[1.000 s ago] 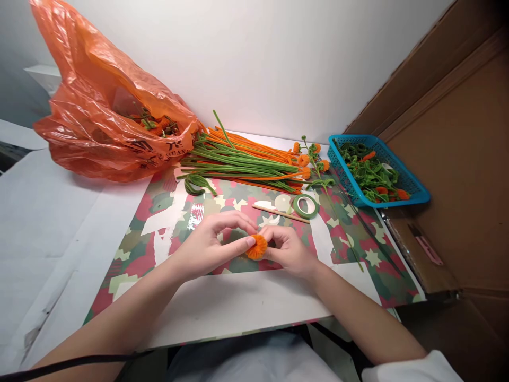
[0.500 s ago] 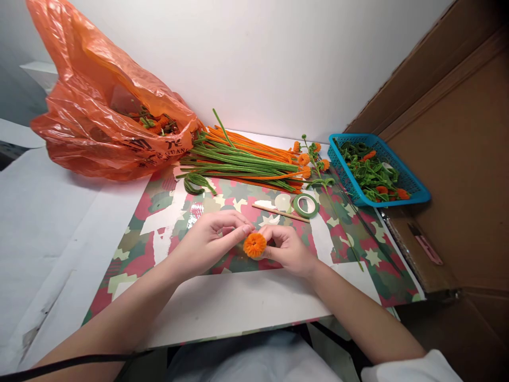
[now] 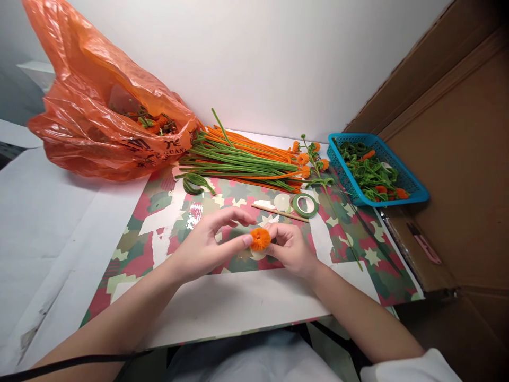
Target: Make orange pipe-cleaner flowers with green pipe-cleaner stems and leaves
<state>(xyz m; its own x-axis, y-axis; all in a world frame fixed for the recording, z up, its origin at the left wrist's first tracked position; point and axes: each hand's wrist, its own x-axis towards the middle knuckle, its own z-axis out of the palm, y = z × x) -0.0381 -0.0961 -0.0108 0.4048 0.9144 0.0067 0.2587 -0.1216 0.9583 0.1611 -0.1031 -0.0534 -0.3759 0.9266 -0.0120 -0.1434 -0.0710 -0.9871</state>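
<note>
Between my hands is a small round orange pipe-cleaner flower [image 3: 260,240], its face turned up toward me. My right hand [image 3: 289,248] pinches it from the right side, thumb and forefinger closed behind its edge. My left hand [image 3: 214,241] has its thumb and fingers spread apart, the thumb tip at the flower's left edge. Beyond the hands lie a thin wooden stick [image 3: 278,212] and a roll of green tape [image 3: 305,206]. What sits behind the flower is hidden.
Green and orange pipe cleaners [image 3: 242,161] lie in a bundle at the back. An orange plastic bag [image 3: 99,127] stands left of them. Finished flower stems [image 3: 318,164] lie to the right, beside a blue basket [image 3: 417,197] of green pieces. A cardboard wall [image 3: 449,138] bounds the right.
The flower has shifted slightly right and up with my right hand. My left fingers have spread away from the thumb, which now meets the flower's left edge.
</note>
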